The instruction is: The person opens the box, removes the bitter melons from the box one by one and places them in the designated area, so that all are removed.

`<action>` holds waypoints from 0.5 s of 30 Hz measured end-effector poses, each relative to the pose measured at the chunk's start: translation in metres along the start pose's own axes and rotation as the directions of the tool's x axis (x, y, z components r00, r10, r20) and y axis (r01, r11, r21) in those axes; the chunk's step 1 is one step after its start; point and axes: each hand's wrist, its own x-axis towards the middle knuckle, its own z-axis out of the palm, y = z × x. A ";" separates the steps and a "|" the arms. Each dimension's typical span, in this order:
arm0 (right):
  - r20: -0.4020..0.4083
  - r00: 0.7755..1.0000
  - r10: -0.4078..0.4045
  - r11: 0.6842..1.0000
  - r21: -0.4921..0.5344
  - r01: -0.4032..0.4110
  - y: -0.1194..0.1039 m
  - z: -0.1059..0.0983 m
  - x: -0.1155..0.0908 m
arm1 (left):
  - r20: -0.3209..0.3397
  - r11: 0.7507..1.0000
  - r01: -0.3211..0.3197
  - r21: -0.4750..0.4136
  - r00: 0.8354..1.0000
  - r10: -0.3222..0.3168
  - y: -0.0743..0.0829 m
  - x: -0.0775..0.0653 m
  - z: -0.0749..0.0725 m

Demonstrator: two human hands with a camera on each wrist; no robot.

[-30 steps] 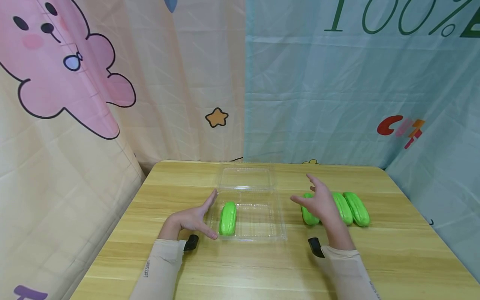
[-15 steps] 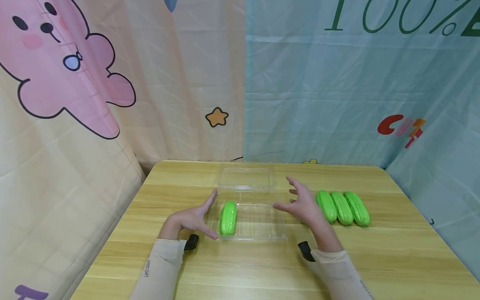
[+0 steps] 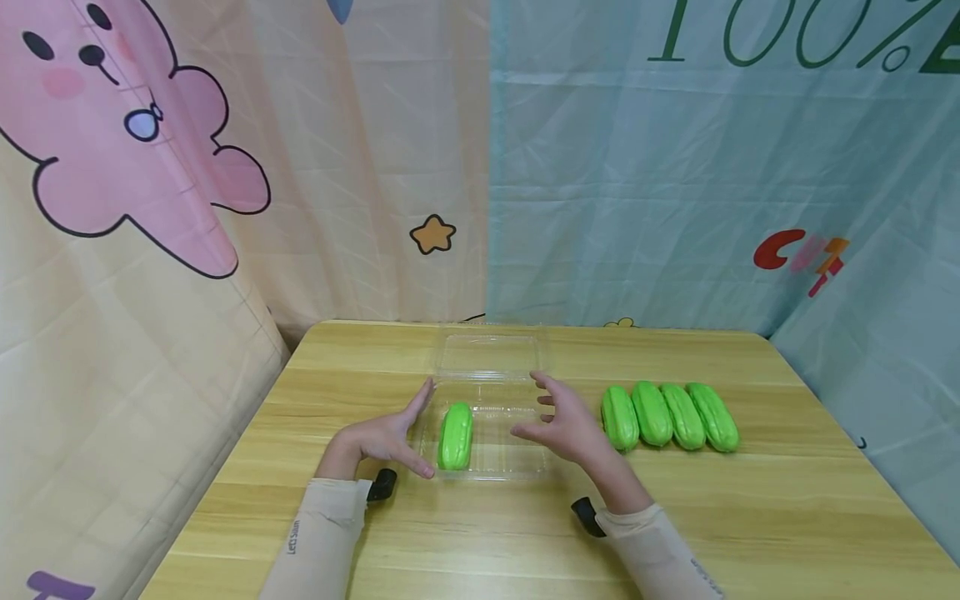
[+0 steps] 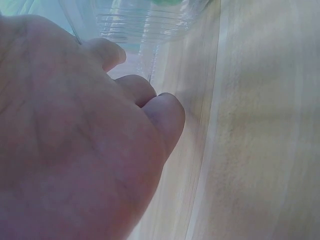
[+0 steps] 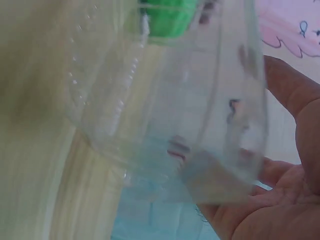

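A clear plastic hinged box (image 3: 491, 476) lies with its lid (image 3: 491, 354) folded back toward the curtain. One green, oblong, ridged piece (image 3: 455, 437) sits lengthwise inside at the left. My left hand (image 3: 384, 435) rests against the box's left side, thumb and fingers spread; the left wrist view shows the palm beside the clear wall (image 4: 145, 25). Over the right part of the box hovers my right hand (image 3: 566, 425), holding nothing, fingers extended and parted. In the right wrist view its fingers are next to the transparent wall (image 5: 170, 125); whether they touch it I cannot tell.
Several more green oblong pieces (image 3: 652, 414) lie side by side on the wooden table (image 3: 480, 542), right of my right hand. A printed curtain (image 3: 637, 208) hangs behind the table and along both sides.
My right hand has moved left, from above the row of green pieces to the right side of the box, uncovering the row. My left hand and the box have stayed in place.
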 end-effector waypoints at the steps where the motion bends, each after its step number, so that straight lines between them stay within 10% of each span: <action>1: 0.003 1.000 -0.008 1.000 -0.004 0.008 0.000 0.003 0.000 | 0.000 1.000 0.000 -0.001 1.000 0.000 0.000 0.000 0.000; 15: 0.107 0.993 -0.048 0.998 0.050 0.043 0.001 0.031 0.003 | -0.001 1.000 -0.005 -0.003 1.000 0.005 0.001 0.000 0.000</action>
